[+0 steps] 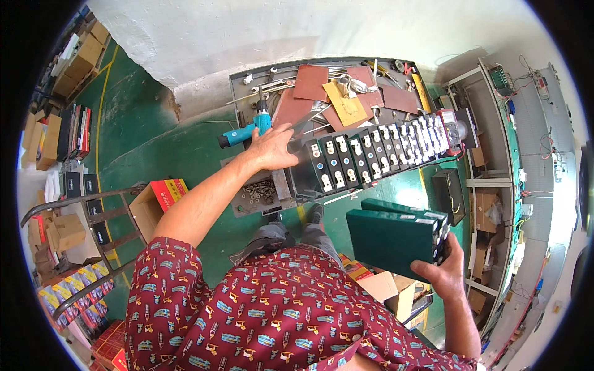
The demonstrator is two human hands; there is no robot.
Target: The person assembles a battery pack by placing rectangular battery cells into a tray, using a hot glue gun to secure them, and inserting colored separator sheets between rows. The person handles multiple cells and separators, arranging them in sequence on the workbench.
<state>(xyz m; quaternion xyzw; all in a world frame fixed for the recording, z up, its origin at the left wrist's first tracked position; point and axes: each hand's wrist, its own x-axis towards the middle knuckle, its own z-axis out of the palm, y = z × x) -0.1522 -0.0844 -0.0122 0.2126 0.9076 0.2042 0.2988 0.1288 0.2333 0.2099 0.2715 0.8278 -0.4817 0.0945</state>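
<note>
Clasps two green battery cells (390, 238) by the terminal end in the right hand (450, 270), apart from the near edge of the cell row (373, 154). Cannot tell the grip of the left hand (272, 148), beside a cordless drill (263, 120). On the clasped pair, white labels (425, 221) too small to read. Beyond, green floor (139, 136) and white wall (247, 31).

A white wall (204, 37) rises behind the bench's (266, 68) far edge. The green floor (133, 117) has yellow lines (98, 117). Pale shelves (489, 183) stand past its right edge.

There are two hands (271, 148) and two dark green blocks (390, 238). One drill (263, 122), one multimeter (451, 131) and one square yellow sheet (344, 106) show
</note>
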